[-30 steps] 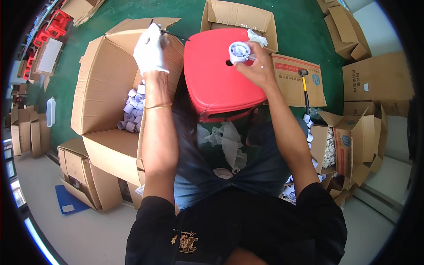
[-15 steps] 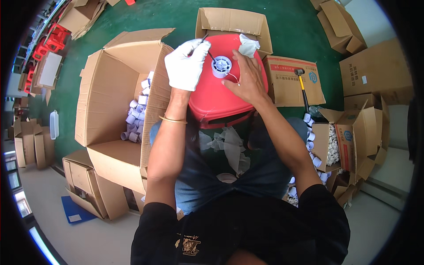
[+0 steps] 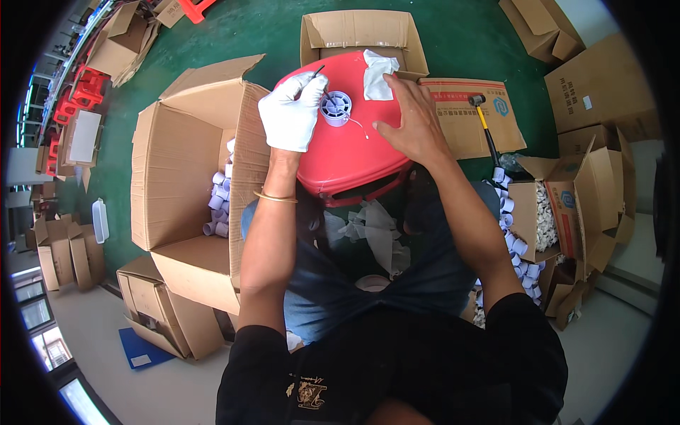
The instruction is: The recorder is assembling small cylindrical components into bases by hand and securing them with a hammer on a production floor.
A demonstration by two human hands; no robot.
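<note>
Probing, it seems, the slotted pale fitting (image 3: 336, 112) on the red stool (image 3: 354, 152), the gloved left hand (image 3: 289, 113) pinches a dark rod (image 3: 320, 70), the bare right hand (image 3: 419, 126) spreads empty fingers wide, and steady tip control looks needed next!

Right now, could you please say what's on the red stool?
A pale round part, a wire and a white cloth; anything behind the left hand or right hand is hidden.

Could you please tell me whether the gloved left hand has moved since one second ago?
Yes: judged against the red stool, the gloved left hand has moved right, from beside the stool to over its left edge.
</note>
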